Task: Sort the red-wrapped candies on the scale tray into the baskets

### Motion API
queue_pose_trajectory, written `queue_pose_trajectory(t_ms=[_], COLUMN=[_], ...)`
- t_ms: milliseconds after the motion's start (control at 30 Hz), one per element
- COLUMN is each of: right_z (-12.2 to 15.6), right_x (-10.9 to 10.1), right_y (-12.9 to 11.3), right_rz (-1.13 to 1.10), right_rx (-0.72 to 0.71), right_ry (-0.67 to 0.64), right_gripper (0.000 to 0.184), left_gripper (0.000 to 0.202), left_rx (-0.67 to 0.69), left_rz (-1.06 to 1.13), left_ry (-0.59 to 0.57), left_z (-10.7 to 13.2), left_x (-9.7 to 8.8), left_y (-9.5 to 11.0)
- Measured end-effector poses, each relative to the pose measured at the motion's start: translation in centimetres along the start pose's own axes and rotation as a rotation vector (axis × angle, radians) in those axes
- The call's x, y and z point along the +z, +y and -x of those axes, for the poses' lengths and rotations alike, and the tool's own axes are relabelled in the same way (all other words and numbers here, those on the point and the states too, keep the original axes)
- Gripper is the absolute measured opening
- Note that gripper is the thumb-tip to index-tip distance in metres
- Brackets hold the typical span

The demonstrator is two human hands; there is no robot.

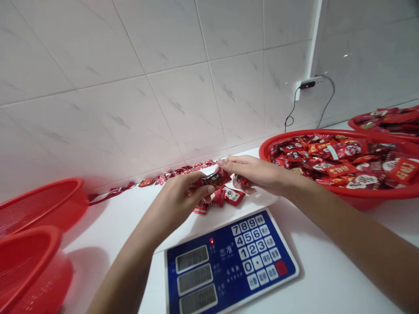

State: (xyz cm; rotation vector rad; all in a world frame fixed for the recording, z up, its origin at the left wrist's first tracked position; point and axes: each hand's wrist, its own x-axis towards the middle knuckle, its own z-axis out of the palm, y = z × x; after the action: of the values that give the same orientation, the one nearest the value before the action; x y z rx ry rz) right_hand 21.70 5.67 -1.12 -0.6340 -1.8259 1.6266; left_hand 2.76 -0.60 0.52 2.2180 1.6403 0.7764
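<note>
My left hand (186, 192) is closed on a wrapped snack packet (214, 178) with a dark and red wrapper, held above the white pan of a digital scale (225, 257). Beside it, my right hand (252, 172) curls around another dark red wrapped packet (241, 179), partly hidden by the fingers. Below both hands, a few red packets (233, 196) lie on the scale's pan. The blue panel of the scale faces me, with a small red light lit and digits on its displays.
A red basket (327, 192) heaped with wrapped packets stands at right, with another filled basket (386, 120) behind. Two red baskets (42, 205) are at left. Packets (170, 173) lie in a row along the tiled wall. Cables hang from a wall socket (309, 83).
</note>
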Motion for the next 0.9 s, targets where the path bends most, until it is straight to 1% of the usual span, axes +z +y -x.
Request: queue_pose_trajectory(t_ms=[67, 133, 200, 300, 400, 500, 567, 633, 700, 767, 800, 833, 900], right_z=[0.1, 0.1, -0.1, -0.6, -1.0, -1.2, -1.1, -0.9, -0.6, -0.4, -0.3, -0.2, -0.1], right_x=[-0.6, -0.8, -0.6, 0.0, 0.4, 0.3, 0.2, 0.2, 0.3, 0.5, 0.6, 0.7, 0.8], right_y=[0.0, 0.2, 0.5, 1.0, 1.4, 1.7, 1.7, 1.4, 1.0, 0.6, 0.5, 0.4, 0.4], right_rz=[0.082, 0.174, 0.234, 0.21, 0.178, 0.117, 0.052, -0.004, -0.036, -0.035, -0.034, -0.036, -0.047], right_rx=[0.015, -0.013, -0.079, -0.193, -0.224, -0.19, -0.148, -0.092, -0.031, 0.018, 0.028, 0.032, 0.03], right_ry=[-0.025, -0.024, 0.047, 0.181, 0.229, 0.237, 0.224, 0.214, 0.194, 0.15, 0.119, 0.095, 0.105], right_gripper=[0.034, 0.031, 0.028, 0.022, 0.022, 0.03, 0.04, 0.049, 0.056, 0.057, 0.054, 0.051, 0.046], left_gripper=[0.025, 0.024, 0.024, 0.032, 0.031, 0.023, 0.019, 0.012, 0.011, 0.013, 0.014, 0.014, 0.02], left_rx=[-0.03, -0.046, -0.057, -0.046, -0.006, 0.027, 0.084, 0.21, 0.359, 0.453, 0.467, 0.456, 0.368], left_rz=[0.023, 0.041, 0.03, 0.057, 0.089, -0.053, -0.143, -0.231, -0.33, -0.386, -0.391, -0.374, -0.242], left_ry=[-0.072, -0.1, -0.079, -0.023, 0.029, 0.147, 0.264, 0.394, 0.47, 0.47, 0.451, 0.418, 0.315], left_z=[0.1, 0.2, 0.3, 0.2, 0.1, -0.1, 0.0, 0.0, 0.2, 0.3, 0.3, 0.3, 0.3], left_x=[-0.4, -0.4, -0.2, 0.1, 0.4, 0.6, 0.6, 0.6, 0.5, 0.3, 0.3, 0.2, 0.0], left_y=[0.0, 0.1, 0.0, -0.2, -0.3, -0.1, -0.1, -0.3, -0.5, -0.6, -0.6, -0.6, -0.5])
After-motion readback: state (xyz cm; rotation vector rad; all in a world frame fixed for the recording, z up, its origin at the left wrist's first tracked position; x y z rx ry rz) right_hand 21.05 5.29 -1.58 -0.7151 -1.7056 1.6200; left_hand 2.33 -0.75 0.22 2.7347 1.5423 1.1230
